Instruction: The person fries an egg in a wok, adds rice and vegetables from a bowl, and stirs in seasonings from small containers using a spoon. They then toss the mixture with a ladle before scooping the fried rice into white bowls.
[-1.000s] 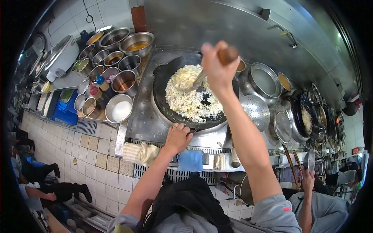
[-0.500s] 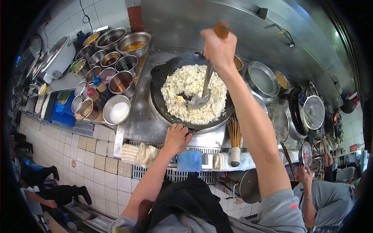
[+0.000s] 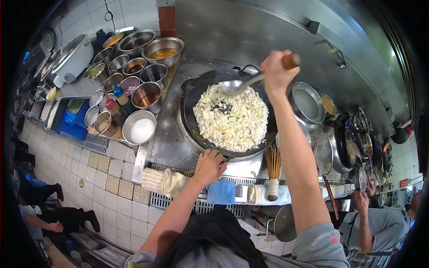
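Bright overhead kitchen light, glare on steel, strong fisheye bending, black vignetted corners, sharp centre

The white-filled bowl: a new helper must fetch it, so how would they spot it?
Start at the big black wok of fried rice. Left of it stand round steel bowls; the nearest-edge one, the wide steel bowl of white powder, alone holds something plain white.

Counter (image 3: 172, 134): steel, wok station.
Middle: wok (image 3: 192, 96) of rice (image 3: 232, 120) in its well.
Left end: steel bowls (image 3: 145, 94), some with sauces, one with white powder (image 3: 142, 129).
Front edge: cloth (image 3: 163, 181), blue rag (image 3: 222, 192), bamboo brush (image 3: 272, 172).
Right end: pots (image 3: 308, 96), lids.
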A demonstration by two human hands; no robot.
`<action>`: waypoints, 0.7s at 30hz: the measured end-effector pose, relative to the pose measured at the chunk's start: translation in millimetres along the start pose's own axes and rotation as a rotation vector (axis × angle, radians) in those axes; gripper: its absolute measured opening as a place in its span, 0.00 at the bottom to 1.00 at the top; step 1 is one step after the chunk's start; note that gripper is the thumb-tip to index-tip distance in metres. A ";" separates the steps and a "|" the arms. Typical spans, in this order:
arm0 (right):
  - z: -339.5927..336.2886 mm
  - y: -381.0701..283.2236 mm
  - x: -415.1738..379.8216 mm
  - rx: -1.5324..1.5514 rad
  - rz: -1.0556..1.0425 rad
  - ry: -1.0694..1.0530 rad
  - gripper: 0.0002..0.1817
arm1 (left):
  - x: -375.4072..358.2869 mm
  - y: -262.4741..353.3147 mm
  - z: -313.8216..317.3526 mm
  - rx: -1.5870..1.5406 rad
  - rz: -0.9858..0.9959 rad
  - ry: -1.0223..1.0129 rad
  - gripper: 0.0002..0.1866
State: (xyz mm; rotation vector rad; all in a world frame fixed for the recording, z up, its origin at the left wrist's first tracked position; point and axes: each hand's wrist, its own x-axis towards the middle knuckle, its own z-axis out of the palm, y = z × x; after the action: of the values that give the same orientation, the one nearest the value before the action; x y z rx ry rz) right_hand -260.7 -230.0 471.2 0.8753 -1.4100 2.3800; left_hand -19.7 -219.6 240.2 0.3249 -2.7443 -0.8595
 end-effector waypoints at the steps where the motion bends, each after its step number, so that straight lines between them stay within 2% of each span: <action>1: 0.3 7.3 -5.7 -0.149 -0.062 -0.117 0.14 | 0.7 -1.8 1.4 -0.001 -0.005 0.003 0.11; 2: 2.9 14.2 -7.1 -0.295 -0.126 -0.237 0.14 | 2.2 -4.4 3.4 -0.007 0.020 0.048 0.10; 3: 6.4 20.8 -4.3 -0.292 -0.117 -0.246 0.14 | -0.9 -4.7 6.6 -0.014 0.041 0.087 0.10; 5: 35.9 -6.3 4.2 -0.264 0.101 -0.264 0.15 | -3.0 -5.0 8.9 0.004 0.023 0.053 0.10; 7: 31.8 -28.0 -17.8 -0.201 0.110 -0.275 0.14 | 0.4 -6.3 9.9 0.014 -0.005 0.032 0.11; 9: 13.6 -34.8 -48.2 0.187 0.085 -0.416 0.12 | 1.4 -7.4 9.2 0.037 -0.014 -0.023 0.11; 10: 15.1 -34.3 -59.0 0.107 0.160 -0.502 0.11 | 3.1 -7.6 8.3 0.038 -0.015 -0.020 0.11; 11: 19.6 -33.1 -53.3 0.107 0.160 -0.497 0.11 | 2.7 -7.6 7.6 0.039 -0.010 -0.020 0.11; 13: 37.6 -30.0 -29.7 -0.281 0.232 -0.389 0.11 | -1.9 -6.2 8.0 0.043 0.003 -0.031 0.12; 15: 40.2 -24.6 -19.4 -0.243 0.160 -0.328 0.11 | 1.2 -6.9 8.7 0.022 0.013 0.013 0.11; 17: 30.8 -15.8 -24.1 0.077 -0.001 -0.116 0.11 | 1.8 -5.7 7.5 0.013 0.010 0.013 0.11; 19: 6.2 4.7 -25.7 0.134 -0.052 -0.162 0.11 | 2.2 -4.0 5.5 0.005 0.015 0.009 0.11; 21: -10.1 -7.5 -24.0 -0.180 0.077 -0.333 0.10 | 0.4 -4.7 4.1 -0.009 0.043 0.061 0.10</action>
State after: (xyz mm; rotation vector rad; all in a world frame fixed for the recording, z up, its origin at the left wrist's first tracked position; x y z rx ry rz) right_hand -241.9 -215.3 458.5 1.2287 -1.7769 2.1872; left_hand -20.6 -221.4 234.3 0.2847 -2.6810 -0.8369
